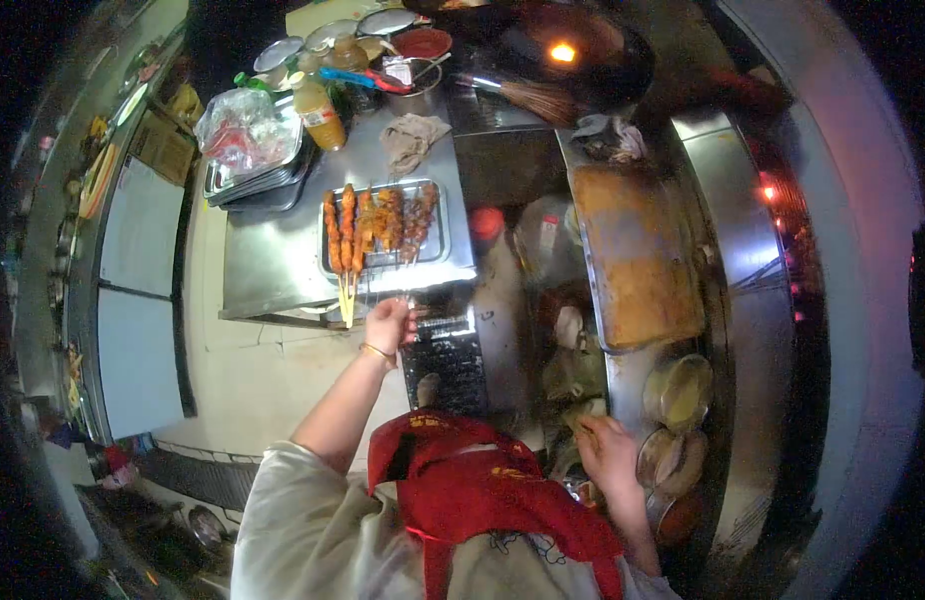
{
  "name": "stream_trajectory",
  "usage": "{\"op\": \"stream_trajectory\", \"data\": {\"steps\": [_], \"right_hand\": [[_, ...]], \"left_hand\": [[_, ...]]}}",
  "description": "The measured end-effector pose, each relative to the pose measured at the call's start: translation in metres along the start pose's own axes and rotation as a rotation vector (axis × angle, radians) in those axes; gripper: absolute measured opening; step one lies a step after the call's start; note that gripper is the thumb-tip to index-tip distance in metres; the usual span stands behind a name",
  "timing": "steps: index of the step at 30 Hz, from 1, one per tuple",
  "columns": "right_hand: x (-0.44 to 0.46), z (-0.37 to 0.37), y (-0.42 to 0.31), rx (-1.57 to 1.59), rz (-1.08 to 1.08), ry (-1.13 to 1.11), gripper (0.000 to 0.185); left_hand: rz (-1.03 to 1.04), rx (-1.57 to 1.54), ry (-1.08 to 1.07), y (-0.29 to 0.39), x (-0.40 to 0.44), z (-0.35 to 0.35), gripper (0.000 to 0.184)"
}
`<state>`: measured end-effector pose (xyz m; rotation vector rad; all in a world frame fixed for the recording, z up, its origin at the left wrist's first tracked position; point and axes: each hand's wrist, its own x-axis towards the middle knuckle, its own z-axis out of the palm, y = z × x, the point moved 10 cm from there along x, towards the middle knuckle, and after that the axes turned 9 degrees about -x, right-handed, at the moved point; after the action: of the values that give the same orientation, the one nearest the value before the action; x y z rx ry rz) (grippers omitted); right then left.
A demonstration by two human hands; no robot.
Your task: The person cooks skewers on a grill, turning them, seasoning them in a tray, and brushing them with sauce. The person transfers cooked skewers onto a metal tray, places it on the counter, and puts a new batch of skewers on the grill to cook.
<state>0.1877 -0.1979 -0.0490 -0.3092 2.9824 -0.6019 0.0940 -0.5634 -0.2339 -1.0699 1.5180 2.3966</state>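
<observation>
My left hand (391, 325) is at the near edge of a metal tray (445, 225), its fingers closed round the thin stick ends of the dark meat skewers (419, 222). The meat end still lies on the tray. Beside them are more skewers of browned pieces (388, 218) and reddish sausage-like skewers (348, 225), whose pale sticks stick out over the tray's edge. Low on the right, my right hand (608, 455) has its fingers curled by a small pale item, too blurred to name, near some round metal bowls (680, 390).
Stacked trays (253, 185) under a plastic bag, a sauce bottle (318, 112) and a crumpled cloth (415, 140) stand on the steel counter (268, 270). Farther back are a wok (623, 50) and a bamboo brush (533, 98). A greasy rectangular tray (638, 260) lies right.
</observation>
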Motion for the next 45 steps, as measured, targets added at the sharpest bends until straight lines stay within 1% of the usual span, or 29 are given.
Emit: {"op": "stream_trajectory", "data": {"steps": [1,4,5,7,9,10,12,13,14,16,18,20,21,23,24,26,29,31,32,33,35,37,38,40,42,44,45], "right_hand": [[-0.002,0.000,0.004,0.001,0.012,0.002,0.023],[-0.010,-0.004,0.018,0.017,0.017,0.020,0.023],[-0.013,-0.005,0.026,0.020,0.031,0.021,0.023],[-0.024,-0.007,0.045,0.026,0.069,0.033,0.023],[-0.038,-0.008,0.065,0.105,0.103,0.049,0.024],[-0.046,-0.014,0.076,0.140,0.129,0.067,0.024],[-0.054,-0.043,0.076,0.124,0.104,0.157,0.021],[-0.061,-0.060,0.079,0.104,0.115,0.214,0.019],[-0.073,-0.070,0.088,0.071,0.148,0.250,0.020],[-0.094,-0.081,0.103,0.021,0.180,0.307,0.021],[-0.120,-0.076,0.121,0.122,0.286,0.323,0.022],[-0.140,-0.073,0.135,0.177,0.338,0.311,0.022],[-0.152,-0.077,0.134,0.149,0.329,0.382,0.023],[-0.172,-0.082,0.129,0.083,0.307,0.521,0.024],[-0.172,-0.081,0.145,0.025,0.327,0.479,0.024],[-0.175,-0.077,0.152,-0.106,0.390,0.406,0.024],[-0.179,-0.078,0.155,0.002,0.461,0.414,0.025],[-0.184,-0.074,0.156,-0.033,0.480,0.496,0.025],[-0.189,-0.069,0.154,-0.045,0.491,0.514,0.025],[-0.190,-0.064,0.156,-0.057,0.523,0.467,0.025],[-0.176,-0.060,0.160,-0.050,0.587,0.353,0.026],[-0.158,-0.063,0.155,0.065,0.636,0.368,0.026],[-0.146,-0.069,0.154,0.111,0.662,0.388,0.027],[-0.108,-0.086,0.143,0.209,0.618,0.428,0.028],[-0.057,-0.086,0.141,0.268,0.563,0.465,0.030],[-0.002,-0.061,0.148,0.307,0.512,0.487,0.032],[0.031,-0.051,0.153,0.247,0.520,0.386,0.038]], "left_hand": [[0.021,0.009,-0.048,-0.004,0.003,-0.006,0.021],[0.568,0.314,0.065,0.034,-0.038,-0.012,0.038],[0.658,0.367,0.035,0.040,-0.060,-0.005,0.048],[0.768,0.456,-0.022,0.057,-0.107,0.034,0.048],[0.837,0.483,-0.141,0.049,-0.127,0.084,0.048],[0.702,0.511,-0.221,0.052,-0.143,0.126,0.048],[0.656,0.390,-0.457,0.046,-0.162,0.207,0.048],[0.797,0.426,-0.586,0.051,-0.179,0.256,0.047],[0.978,0.563,-0.667,0.064,-0.208,0.309,0.045],[1.067,0.594,-0.875,0.068,-0.251,0.407,0.043],[1.024,0.433,-1.007,0.060,-0.288,0.485,0.043],[1.247,0.925,-0.901,0.042,-0.294,0.560,0.052],[1.281,1.126,-0.803,0.031,-0.289,0.581,0.055],[1.332,1.505,-0.562,0.007,-0.271,0.617,0.063],[1.222,1.617,-0.516,-0.010,-0.243,0.639,0.071],[1.065,1.681,-0.468,-0.018,-0.231,0.650,0.067],[0.892,1.616,-0.604,-0.040,-0.188,0.670,0.061],[1.002,1.543,-0.676,-0.038,-0.150,0.695,0.052],[1.031,1.511,-0.710,-0.034,-0.156,0.697,0.048],[0.958,1.524,-0.755,-0.031,-0.152,0.696,0.040],[1.248,1.368,-1.076,-0.023,-0.141,0.716,0.029],[0.951,1.003,-1.276,-0.007,-0.117,0.684,0.022],[0.346,0.845,-1.132,0.008,-0.134,0.639,0.020],[0.093,0.579,-0.934,0.031,-0.120,0.570,0.016],[0.139,0.474,-0.883,0.051,-0.093,0.506,0.014],[0.302,0.359,-0.764,0.051,-0.041,0.450,0.018],[0.226,0.352,-0.696,0.035,-0.024,0.424,0.019]]}}
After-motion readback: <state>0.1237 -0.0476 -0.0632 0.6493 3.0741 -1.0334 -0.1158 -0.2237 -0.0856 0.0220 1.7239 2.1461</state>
